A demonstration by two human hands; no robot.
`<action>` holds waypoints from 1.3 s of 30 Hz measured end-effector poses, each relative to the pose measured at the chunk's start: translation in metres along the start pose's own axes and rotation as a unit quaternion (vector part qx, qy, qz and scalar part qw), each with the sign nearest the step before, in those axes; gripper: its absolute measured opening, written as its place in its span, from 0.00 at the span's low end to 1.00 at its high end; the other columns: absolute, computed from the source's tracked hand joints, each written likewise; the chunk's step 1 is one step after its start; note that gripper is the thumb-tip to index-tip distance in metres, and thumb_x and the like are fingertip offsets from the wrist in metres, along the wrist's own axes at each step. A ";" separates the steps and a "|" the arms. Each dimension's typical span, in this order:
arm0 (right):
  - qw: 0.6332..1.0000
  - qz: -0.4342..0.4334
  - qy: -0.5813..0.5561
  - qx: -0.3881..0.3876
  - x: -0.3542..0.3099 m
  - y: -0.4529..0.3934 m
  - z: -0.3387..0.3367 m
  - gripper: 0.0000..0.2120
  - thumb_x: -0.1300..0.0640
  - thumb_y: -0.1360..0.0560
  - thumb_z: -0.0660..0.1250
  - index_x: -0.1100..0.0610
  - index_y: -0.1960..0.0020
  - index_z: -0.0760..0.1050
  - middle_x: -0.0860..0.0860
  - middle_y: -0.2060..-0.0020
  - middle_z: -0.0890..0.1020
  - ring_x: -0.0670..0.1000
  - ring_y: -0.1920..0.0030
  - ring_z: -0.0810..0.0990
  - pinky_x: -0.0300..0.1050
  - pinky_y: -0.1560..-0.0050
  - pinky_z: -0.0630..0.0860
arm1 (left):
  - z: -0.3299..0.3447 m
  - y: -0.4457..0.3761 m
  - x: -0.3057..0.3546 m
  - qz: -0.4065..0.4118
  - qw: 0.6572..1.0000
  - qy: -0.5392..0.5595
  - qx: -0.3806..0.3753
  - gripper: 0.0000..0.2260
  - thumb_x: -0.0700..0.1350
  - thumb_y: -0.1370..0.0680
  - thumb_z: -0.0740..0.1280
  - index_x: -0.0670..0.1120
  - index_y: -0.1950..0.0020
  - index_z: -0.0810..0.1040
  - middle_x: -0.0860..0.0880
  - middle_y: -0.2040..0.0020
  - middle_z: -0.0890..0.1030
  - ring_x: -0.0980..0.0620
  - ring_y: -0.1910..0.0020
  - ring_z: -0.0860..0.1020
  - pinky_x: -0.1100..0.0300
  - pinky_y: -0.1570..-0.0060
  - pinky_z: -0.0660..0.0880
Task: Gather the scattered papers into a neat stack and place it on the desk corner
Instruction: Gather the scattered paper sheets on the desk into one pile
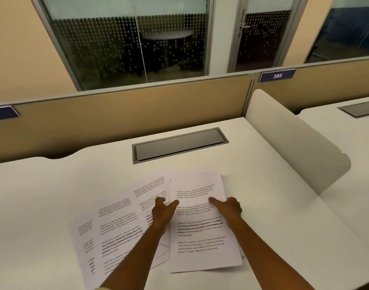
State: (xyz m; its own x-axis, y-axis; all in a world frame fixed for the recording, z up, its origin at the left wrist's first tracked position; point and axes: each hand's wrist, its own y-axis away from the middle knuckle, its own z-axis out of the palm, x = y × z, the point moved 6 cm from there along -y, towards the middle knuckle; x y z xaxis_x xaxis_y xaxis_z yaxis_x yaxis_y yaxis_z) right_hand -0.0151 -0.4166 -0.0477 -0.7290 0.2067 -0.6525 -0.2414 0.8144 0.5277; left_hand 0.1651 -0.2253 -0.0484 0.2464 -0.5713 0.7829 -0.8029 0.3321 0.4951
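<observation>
papers [158, 222]: printed sheets fanned and overlapping, laid flat at the near middle of the white surface [263, 174] | left hand [161, 212]: pressed on the sheets, grip spread apart | right hand [229, 207]: forefinger laid on the top sheet, grip loosely curled (nothing clamped) | cable hatch [179, 146]: set behind the papers

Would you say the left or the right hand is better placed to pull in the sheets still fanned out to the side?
Left. The left hand rests beside the fanned sheets; the right hand pins the top sheet.
</observation>
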 end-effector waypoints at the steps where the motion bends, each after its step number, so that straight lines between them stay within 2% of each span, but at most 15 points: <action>1: 0.999 -0.001 0.041 0.009 -0.002 -0.001 -0.002 0.37 0.35 0.37 0.74 0.60 0.40 0.75 0.57 0.43 0.78 0.59 0.41 0.77 0.56 0.40 0.77 | -0.001 0.000 0.000 0.000 1.000 0.002 0.003 0.28 0.54 0.29 0.73 0.45 0.34 0.67 0.43 0.37 0.75 0.48 0.48 0.72 0.56 0.51 0.71; 3: 0.997 -0.014 0.075 0.012 -0.007 -0.001 -0.001 0.38 0.33 0.38 0.73 0.59 0.39 0.75 0.57 0.41 0.76 0.59 0.39 0.75 0.57 0.38 0.76 | -0.001 0.001 0.001 0.000 1.000 0.007 0.008 0.28 0.54 0.29 0.72 0.45 0.35 0.68 0.43 0.36 0.74 0.48 0.47 0.72 0.55 0.50 0.71; 5: 0.998 -0.034 0.052 -0.011 -0.016 0.001 0.005 0.39 0.33 0.39 0.73 0.59 0.39 0.75 0.57 0.42 0.78 0.59 0.40 0.77 0.56 0.39 0.77 | 0.000 0.002 0.002 0.001 1.000 0.016 0.011 0.27 0.55 0.29 0.72 0.46 0.35 0.68 0.42 0.36 0.74 0.48 0.47 0.72 0.55 0.50 0.71; 9: 0.997 -0.045 0.045 -0.038 -0.028 0.003 0.013 0.44 0.33 0.39 0.74 0.59 0.34 0.67 0.57 0.40 0.76 0.60 0.39 0.76 0.56 0.38 0.76 | 0.002 0.004 0.006 0.004 1.000 0.011 0.006 0.27 0.56 0.29 0.72 0.47 0.35 0.68 0.42 0.35 0.74 0.48 0.47 0.71 0.54 0.48 0.72; 11: 0.998 -0.048 0.001 -0.039 -0.028 0.001 0.011 0.42 0.37 0.38 0.76 0.58 0.34 0.65 0.57 0.41 0.77 0.58 0.42 0.79 0.55 0.41 0.78 | 0.000 0.007 0.007 0.008 1.000 0.010 0.004 0.27 0.55 0.28 0.72 0.47 0.35 0.68 0.41 0.35 0.75 0.48 0.47 0.72 0.53 0.46 0.74; 15: 0.993 -0.050 -0.082 -0.071 -0.024 -0.005 0.012 0.40 0.44 0.38 0.79 0.58 0.34 0.65 0.56 0.43 0.80 0.57 0.46 0.82 0.56 0.43 0.80 | -0.006 0.014 0.007 0.021 1.000 0.018 -0.012 0.24 0.53 0.27 0.72 0.47 0.35 0.68 0.41 0.40 0.78 0.44 0.46 0.78 0.47 0.42 0.77; 19: 0.987 -0.068 -0.102 -0.104 -0.033 -0.005 0.024 0.42 0.49 0.40 0.82 0.58 0.33 0.66 0.56 0.43 0.80 0.56 0.46 0.81 0.55 0.43 0.80 | -0.019 0.021 0.004 0.027 0.998 0.056 -0.016 0.21 0.50 0.25 0.71 0.46 0.36 0.69 0.45 0.48 0.79 0.44 0.48 0.78 0.46 0.41 0.77; 21: 0.987 -0.086 -0.078 -0.113 -0.042 -0.001 0.032 0.42 0.49 0.39 0.81 0.57 0.31 0.65 0.56 0.41 0.79 0.56 0.45 0.81 0.52 0.43 0.80 | -0.031 0.024 0.001 0.032 0.998 0.053 0.006 0.19 0.49 0.24 0.70 0.46 0.37 0.70 0.48 0.54 0.79 0.46 0.52 0.78 0.48 0.43 0.78; 23: 0.987 -0.106 -0.037 -0.112 -0.050 0.002 0.040 0.43 0.49 0.37 0.80 0.55 0.29 0.62 0.56 0.37 0.77 0.57 0.41 0.79 0.49 0.42 0.77 | -0.046 0.026 -0.003 0.036 0.998 0.042 0.030 0.17 0.48 0.24 0.70 0.46 0.39 0.71 0.48 0.56 0.79 0.47 0.53 0.79 0.47 0.44 0.79; 27: 0.979 -0.154 0.076 -0.107 -0.067 0.011 0.064 0.45 0.50 0.35 0.79 0.56 0.26 0.59 0.57 0.30 0.71 0.60 0.31 0.70 0.53 0.31 0.69 | -0.081 0.027 -0.016 0.035 0.995 0.028 0.090 0.14 0.47 0.23 0.69 0.43 0.40 0.73 0.43 0.52 0.82 0.45 0.55 0.80 0.48 0.47 0.79; 29: 0.968 -0.177 0.152 -0.097 -0.072 0.018 0.076 0.45 0.50 0.34 0.78 0.56 0.25 0.58 0.56 0.29 0.69 0.61 0.29 0.67 0.56 0.31 0.67 | -0.100 0.029 -0.024 0.035 0.990 0.016 0.134 0.13 0.45 0.23 0.69 0.42 0.41 0.74 0.40 0.49 0.83 0.45 0.54 0.80 0.51 0.47 0.78; 31: 0.952 -0.196 0.218 -0.088 -0.076 0.026 0.088 0.44 0.49 0.33 0.77 0.55 0.24 0.57 0.55 0.29 0.67 0.61 0.29 0.65 0.57 0.32 0.68 | -0.121 0.030 -0.035 0.024 0.982 -0.018 0.189 0.14 0.45 0.23 0.68 0.40 0.41 0.75 0.38 0.45 0.82 0.41 0.48 0.80 0.51 0.45 0.76; 33: 0.935 -0.216 0.268 -0.083 -0.078 0.033 0.098 0.44 0.48 0.32 0.75 0.54 0.24 0.55 0.55 0.28 0.66 0.61 0.29 0.64 0.56 0.33 0.68 | -0.141 0.034 -0.047 -0.010 0.969 -0.064 0.240 0.16 0.47 0.23 0.68 0.41 0.39 0.75 0.38 0.41 0.79 0.39 0.41 0.77 0.47 0.41 0.74; 35: 0.921 -0.240 0.296 -0.081 -0.081 0.040 0.109 0.44 0.47 0.31 0.75 0.54 0.23 0.55 0.55 0.28 0.65 0.60 0.29 0.65 0.55 0.33 0.68 | -0.163 0.041 -0.065 -0.080 0.954 -0.089 0.277 0.18 0.50 0.23 0.66 0.43 0.37 0.73 0.38 0.38 0.74 0.37 0.37 0.72 0.43 0.40 0.72; 39: 0.906 -0.267 0.315 -0.093 -0.087 0.056 0.132 0.46 0.47 0.32 0.76 0.55 0.23 0.54 0.56 0.27 0.64 0.60 0.28 0.64 0.55 0.32 0.67 | -0.192 0.053 -0.101 -0.169 0.937 -0.083 0.293 0.22 0.53 0.24 0.64 0.44 0.34 0.68 0.38 0.36 0.68 0.37 0.35 0.67 0.41 0.36 0.68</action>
State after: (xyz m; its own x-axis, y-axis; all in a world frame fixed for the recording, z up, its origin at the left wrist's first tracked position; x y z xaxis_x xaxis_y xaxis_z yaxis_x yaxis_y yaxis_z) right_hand 0.1196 -0.3171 -0.0330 -0.6826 -0.5883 -0.4335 -0.7291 0.5888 0.3489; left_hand 0.2017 -0.0059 -0.0293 0.4917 -0.6951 0.5244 -0.8665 -0.3308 0.3739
